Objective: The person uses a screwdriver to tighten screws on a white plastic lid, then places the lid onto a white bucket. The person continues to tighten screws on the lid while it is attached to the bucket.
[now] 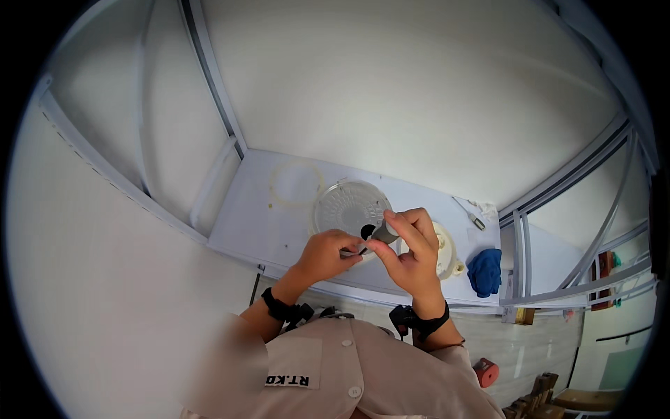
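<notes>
My right hand (412, 255) grips a short grey cylinder (385, 232) with a dark end, tilted between thumb and fingers. Close beside it, my left hand (326, 255) is closed in a pinch at the cylinder's lower end; what its fingertips hold is too small to make out. Both hands are above the near edge of a clear round dish-like plastic part (349, 202) with a radial pattern. A black round piece (368, 231) shows between the hands, partly covered. Behind my right hand, a cream-white round part (444, 255) is partly hidden.
A thin pale yellow ring (273, 183) lies at the table's far left. To the right are a screwdriver-like tool (477, 221), a crumpled white cloth or paper (486, 208) and a blue cloth (485, 272). Metal frame posts (216, 77) flank the white table (237, 216).
</notes>
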The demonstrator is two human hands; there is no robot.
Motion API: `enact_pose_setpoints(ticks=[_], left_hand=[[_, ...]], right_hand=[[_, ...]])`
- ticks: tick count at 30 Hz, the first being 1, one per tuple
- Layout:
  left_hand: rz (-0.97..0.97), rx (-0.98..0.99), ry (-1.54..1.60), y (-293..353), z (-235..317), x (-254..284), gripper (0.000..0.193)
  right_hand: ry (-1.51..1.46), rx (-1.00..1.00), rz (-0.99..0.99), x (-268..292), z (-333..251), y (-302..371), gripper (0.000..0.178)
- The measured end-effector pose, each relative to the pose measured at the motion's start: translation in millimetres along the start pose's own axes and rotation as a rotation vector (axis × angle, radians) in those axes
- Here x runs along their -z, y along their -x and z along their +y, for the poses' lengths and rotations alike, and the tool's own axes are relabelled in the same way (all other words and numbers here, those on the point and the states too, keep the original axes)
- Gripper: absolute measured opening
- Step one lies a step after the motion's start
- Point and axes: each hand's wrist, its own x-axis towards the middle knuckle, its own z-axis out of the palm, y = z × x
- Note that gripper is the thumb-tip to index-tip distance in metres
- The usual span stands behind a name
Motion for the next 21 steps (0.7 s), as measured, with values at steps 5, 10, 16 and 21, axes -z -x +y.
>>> enact_pose_setpoints(ticks=[5,10,16,21], left_hand=[[0.03,-0.01,-0.037,1,0,-1,0.034],[0.042,-0.03,-0.039,2,-3,-3,0.035],[0.004,0.003,-0.04,1,5,4,0.034],[0.008,-0.029,-0.056,0,3,5,0.032]], right_hand=[[0.132,0.03,-0.013,-4,-2,2,0.065],[-0.034,0.02,-0.073,-8,-9,-11,0.074],[0.005,0.046,-0.026,-15,-1,-1,0.07],[0.043,0.063,-0.016,-16,2,1,0.074]])
